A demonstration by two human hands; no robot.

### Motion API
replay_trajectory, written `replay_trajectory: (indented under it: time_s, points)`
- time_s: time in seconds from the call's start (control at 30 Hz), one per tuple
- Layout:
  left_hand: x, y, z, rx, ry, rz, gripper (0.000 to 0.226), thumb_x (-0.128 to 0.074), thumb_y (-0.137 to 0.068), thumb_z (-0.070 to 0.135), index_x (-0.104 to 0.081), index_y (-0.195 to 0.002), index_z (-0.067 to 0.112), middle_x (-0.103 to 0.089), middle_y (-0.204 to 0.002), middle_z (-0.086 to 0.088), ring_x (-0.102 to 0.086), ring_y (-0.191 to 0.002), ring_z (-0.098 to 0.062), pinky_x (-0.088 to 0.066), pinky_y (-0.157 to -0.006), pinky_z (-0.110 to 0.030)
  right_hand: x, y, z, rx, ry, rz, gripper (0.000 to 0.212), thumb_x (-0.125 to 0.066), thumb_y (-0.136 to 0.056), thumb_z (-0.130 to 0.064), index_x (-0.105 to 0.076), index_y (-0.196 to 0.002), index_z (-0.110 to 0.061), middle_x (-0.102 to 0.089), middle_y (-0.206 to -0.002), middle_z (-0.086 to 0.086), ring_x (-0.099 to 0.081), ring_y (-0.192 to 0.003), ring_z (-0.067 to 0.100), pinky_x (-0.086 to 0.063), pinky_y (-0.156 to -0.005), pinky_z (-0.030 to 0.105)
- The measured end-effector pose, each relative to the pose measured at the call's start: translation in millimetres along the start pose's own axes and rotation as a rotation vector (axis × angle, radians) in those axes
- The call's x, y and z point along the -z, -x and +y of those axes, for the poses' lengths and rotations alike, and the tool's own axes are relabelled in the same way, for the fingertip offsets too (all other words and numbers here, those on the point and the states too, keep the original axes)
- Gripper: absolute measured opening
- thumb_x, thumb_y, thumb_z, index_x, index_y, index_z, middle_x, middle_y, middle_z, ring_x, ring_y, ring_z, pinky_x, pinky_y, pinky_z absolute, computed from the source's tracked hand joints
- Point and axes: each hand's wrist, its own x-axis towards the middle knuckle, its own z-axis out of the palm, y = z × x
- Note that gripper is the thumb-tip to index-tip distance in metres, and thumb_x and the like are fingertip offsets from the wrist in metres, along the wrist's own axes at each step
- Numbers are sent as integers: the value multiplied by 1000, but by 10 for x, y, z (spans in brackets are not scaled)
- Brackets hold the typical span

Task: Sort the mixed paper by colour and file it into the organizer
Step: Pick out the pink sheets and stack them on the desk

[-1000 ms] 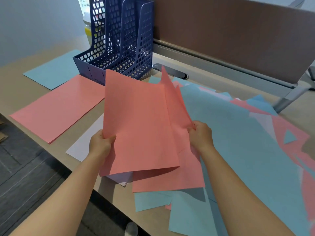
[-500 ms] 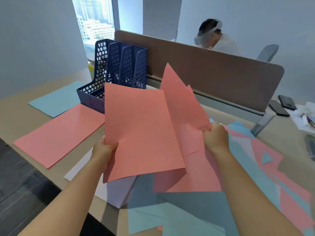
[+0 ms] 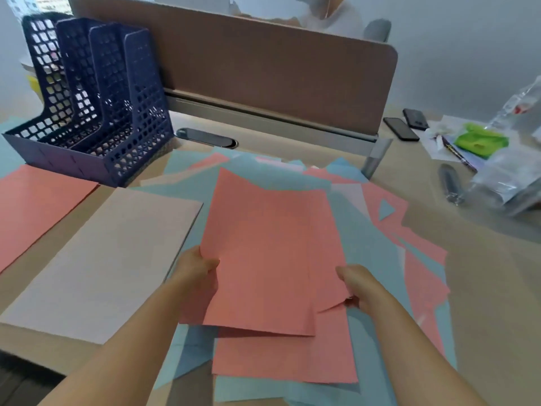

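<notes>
The salmon-pink paper sheets [image 3: 263, 253], raised upright half a second ago, now lie low over the mixed blue and pink paper heap [image 3: 377, 235]. The left hand [image 3: 196, 271] pinches their left edge; the right hand [image 3: 355, 284] grips the right edge. The dark blue mesh plastic organizer [image 3: 87, 106] stands far left, behind a pale pink stack [image 3: 102, 259]. Bare beige desk [image 3: 491, 288] lies open to the right.

Left hand [image 3: 195, 268] and right hand [image 3: 355, 284] were bare; forearms entered unsleeved from 6 o'clock; no rings or watch seen.
</notes>
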Motion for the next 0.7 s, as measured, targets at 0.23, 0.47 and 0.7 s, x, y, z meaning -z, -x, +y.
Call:
replay_trajectory:
  time_s: [0.23, 0.47, 0.7]
  points:
    - [-342, -99, 94, 15, -508, 58, 52, -64, -84, 30, -47, -124, 3, -48, -127, -18, -49, -116, -37, -43, -96, -38, -42, -98, 12, 214, 214, 187, 47, -46, -94, -20, -37, -136, -1, -47, -135, 16, -48, -121, 30, -38, -95, 31]
    - [-324, -242, 109, 241, 201, -46, 59, -61, -88, 25, -39, -133, -7, -50, -123, -27, -57, -104, -40, -51, -82, -42, -148, -138, -14, 135, 190, -8, 51, -40, -98, -25, -31, -140, 2, -45, -137, 17, -48, -122, 30, -39, -103, 35]
    - [-270, -195, 147, 45, -177, -85, 13, -53, -88, 10, -54, -100, 4, -57, -91, -13, -57, -81, -28, -47, -71, -32, -96, -67, -187, 196, 127, -60, 32, -51, -82, 15, -55, -113, 11, -62, -107, 22, -60, -97, 34, -49, -94, 47]
